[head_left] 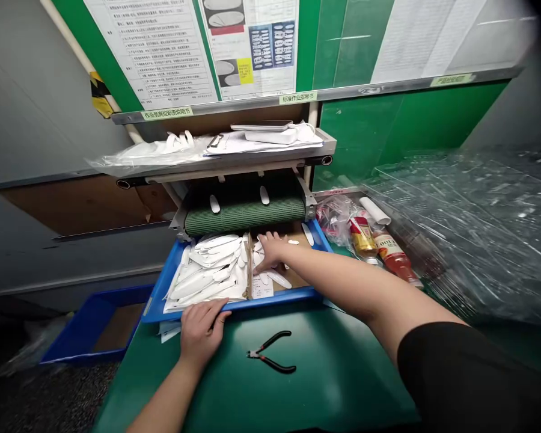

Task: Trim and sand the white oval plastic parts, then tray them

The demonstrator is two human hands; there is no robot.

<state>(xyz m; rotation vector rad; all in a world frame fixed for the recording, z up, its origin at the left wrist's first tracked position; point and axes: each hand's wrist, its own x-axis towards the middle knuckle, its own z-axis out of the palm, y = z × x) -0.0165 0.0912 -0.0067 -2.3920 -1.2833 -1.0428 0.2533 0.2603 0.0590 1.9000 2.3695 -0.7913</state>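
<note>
A blue tray (pixel 162 288) stands under the end of a green conveyor belt (pixel 247 213). White oval pieces (pixel 211 267) are heaped in its left part, and fewer lie on cardboard in the right part. My right hand (pixel 270 251) reaches into the right part, fingers spread over the white pieces there. At the tray's front edge, my left hand (pixel 202 328) rests with its fingers over the blue rim. Two white pieces lie on the belt. Black-handled pliers (pixel 273 352) lie open on the green table.
The green table (pixel 342 373) spans the front. Bottles (pixel 394 255) and plastic wrapping stand at the right. A shelf (pixel 270 153) with papers hangs above the belt. Another blue tray (pixel 81 331) is low at the left.
</note>
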